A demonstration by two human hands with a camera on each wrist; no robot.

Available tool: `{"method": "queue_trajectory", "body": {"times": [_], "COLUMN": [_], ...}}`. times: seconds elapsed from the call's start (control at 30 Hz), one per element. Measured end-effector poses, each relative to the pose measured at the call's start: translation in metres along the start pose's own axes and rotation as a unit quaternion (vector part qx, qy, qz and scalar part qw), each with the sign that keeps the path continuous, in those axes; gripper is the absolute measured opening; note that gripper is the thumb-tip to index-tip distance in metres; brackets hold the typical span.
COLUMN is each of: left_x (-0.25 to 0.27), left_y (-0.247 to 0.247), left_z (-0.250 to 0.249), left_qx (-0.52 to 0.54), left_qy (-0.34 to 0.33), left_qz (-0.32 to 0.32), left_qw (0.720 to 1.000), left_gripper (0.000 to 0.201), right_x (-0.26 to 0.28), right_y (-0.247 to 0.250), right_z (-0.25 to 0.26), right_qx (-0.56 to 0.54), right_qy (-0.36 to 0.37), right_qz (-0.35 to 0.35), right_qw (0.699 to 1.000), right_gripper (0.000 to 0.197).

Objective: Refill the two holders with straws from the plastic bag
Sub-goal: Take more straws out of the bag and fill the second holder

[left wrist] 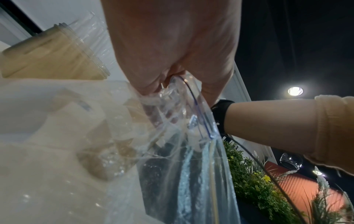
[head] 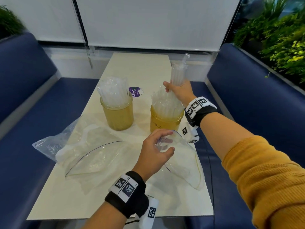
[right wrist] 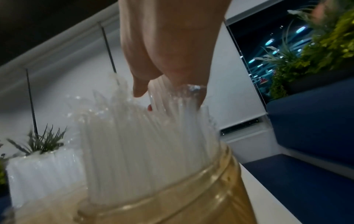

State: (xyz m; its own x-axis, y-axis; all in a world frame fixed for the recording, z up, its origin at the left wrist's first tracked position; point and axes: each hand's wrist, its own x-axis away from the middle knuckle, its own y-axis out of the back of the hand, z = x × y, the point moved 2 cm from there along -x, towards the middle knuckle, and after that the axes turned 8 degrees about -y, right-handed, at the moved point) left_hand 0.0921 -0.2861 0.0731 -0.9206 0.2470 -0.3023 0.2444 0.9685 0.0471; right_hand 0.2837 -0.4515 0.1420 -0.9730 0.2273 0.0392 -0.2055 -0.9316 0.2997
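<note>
Two amber jar holders stand mid-table, the left holder (head: 119,115) and the right holder (head: 165,121), both packed with clear wrapped straws. My right hand (head: 179,90) grips a bundle of straws (head: 178,72) upright just above the right holder (right wrist: 172,200), its lower ends among the straws (right wrist: 145,144) standing there. My left hand (head: 158,148) pinches the zip rim of a clear plastic bag (head: 181,162) lifted off the table near the front right; in the left wrist view the fingers (left wrist: 168,84) curl round the bag's rim (left wrist: 193,106).
A second clear zip bag (head: 94,159) and a crumpled thin bag (head: 49,144) lie flat on the left of the cream table (head: 82,204). A purple sticker (head: 134,92) sits behind the jars. Blue benches (head: 264,113) flank the table; plants (head: 283,47) stand at right.
</note>
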Motion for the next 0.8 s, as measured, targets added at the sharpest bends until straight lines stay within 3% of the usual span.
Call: {"method": "queue_trajectory", "body": {"times": [0.17,0.27,0.4,0.5,0.57,0.67,0.73,0.8], "left_x": [-0.001,-0.001,-0.001,-0.001,-0.001,-0.001,-0.001,-0.001], "left_y": [-0.001,-0.004,-0.005,-0.003,-0.003,-0.004,-0.004,-0.004], "left_z": [0.001,0.001,-0.001,-0.001,-0.001,-0.002,-0.002,-0.002], "left_qx": [0.012,0.01,0.014,0.018,0.019,0.02,0.017,0.013], "left_qy": [0.009,0.006,0.003,0.008,0.008,0.008,0.008,0.002], "left_qz": [-0.004,0.004,0.007,0.006,0.005,0.005,0.006,0.007], "left_qw": [1.0,1.0,1.0,1.0,1.0,1.0,1.0,1.0], "left_gripper": [0.04,0.04,0.04,0.04,0.04,0.04,0.04,0.04], "right_x": [0.011,0.02,0.034,0.035,0.034,0.033,0.027,0.022], "right_y": [0.003,0.001,0.003,0.011,0.013,0.013,0.012,0.006], "right_z": [0.018,0.007,0.0,0.016,0.027,0.049,0.056,0.046], "right_qx": [-0.049,-0.026,-0.001,-0.008,-0.005,-0.004,0.084,0.202], "right_qy": [0.033,0.014,0.016,0.123,0.201,0.278,0.302,0.272], "right_qz": [-0.071,-0.047,-0.041,-0.083,-0.116,-0.153,-0.148,-0.114], "right_qw": [0.996,0.998,0.999,0.989,0.973,0.948,0.938,0.934], "right_gripper": [0.027,0.024,0.051,0.091,0.102,0.073,0.047,0.041]}}
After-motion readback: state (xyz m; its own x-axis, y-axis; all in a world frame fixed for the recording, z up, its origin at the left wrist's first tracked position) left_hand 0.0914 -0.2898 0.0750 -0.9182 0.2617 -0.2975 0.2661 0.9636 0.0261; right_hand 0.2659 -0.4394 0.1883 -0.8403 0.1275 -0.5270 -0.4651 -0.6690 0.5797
